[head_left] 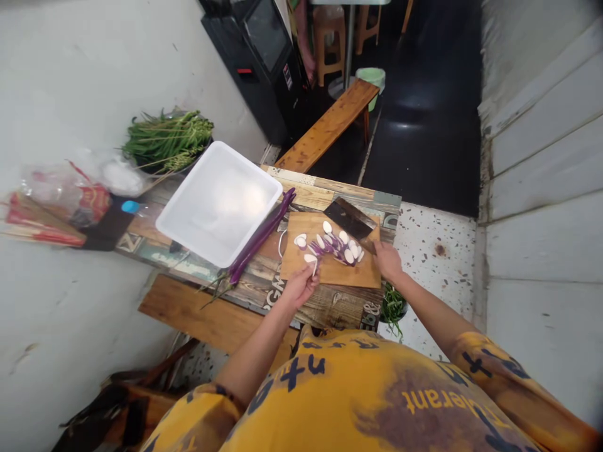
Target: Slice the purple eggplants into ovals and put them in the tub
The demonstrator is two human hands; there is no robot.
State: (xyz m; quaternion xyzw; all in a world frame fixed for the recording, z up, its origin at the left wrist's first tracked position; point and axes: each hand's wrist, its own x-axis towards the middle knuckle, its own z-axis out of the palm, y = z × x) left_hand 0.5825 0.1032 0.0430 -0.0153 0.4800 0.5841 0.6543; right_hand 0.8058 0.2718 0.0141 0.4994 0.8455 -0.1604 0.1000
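Several white slices of purple eggplant lie in a loose heap on the wooden cutting board. My right hand is wrapped round the handle of a cleaver, whose dark broad blade lies over the board's far right edge. At the board's near left edge, my left hand pinches an eggplant slice between its fingers. Long whole purple eggplants lie left of the board, beside a white plastic tray whose inside shows no food.
A heap of green vegetables sits behind the tray. Plastic bags and a blue-capped bottle are at the far left. Wooden benches stand beyond and below the patterned table. Greens in a container sit low at right.
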